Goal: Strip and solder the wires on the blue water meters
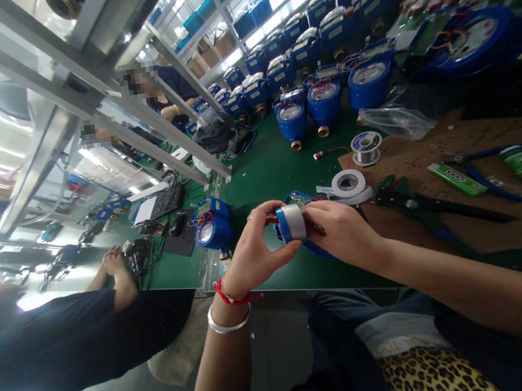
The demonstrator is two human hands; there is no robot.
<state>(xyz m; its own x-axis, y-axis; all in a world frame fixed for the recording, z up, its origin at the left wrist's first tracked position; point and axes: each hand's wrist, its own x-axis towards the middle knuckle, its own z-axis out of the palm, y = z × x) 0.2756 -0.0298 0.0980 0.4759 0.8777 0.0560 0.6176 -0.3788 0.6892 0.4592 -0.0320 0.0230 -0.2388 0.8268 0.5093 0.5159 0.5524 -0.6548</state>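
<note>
My left hand [253, 249] grips a short round piece [293, 223], silvery on its side with a blue rim, between thumb and fingers. Against the right side of that piece, my right hand [345, 230] has its fingers curled closed. What those fingers pinch is hidden, though a small dark, brassy bit shows near them. Partly covered by both hands, a blue water meter body [315, 249] with an exposed circuit board sits on the green bench top. To the left stands another blue water meter [212, 229] with loose wires and a brass end.
Right of my hands lie a white tape roll [348, 184], a solder spool [366, 148], a wire stripper [432, 206], a green box [457, 178] and blue-handled pliers [495, 183]. Rows of blue meters [325, 99] fill the back. A co-worker's clasped hands [114, 262] rest at left.
</note>
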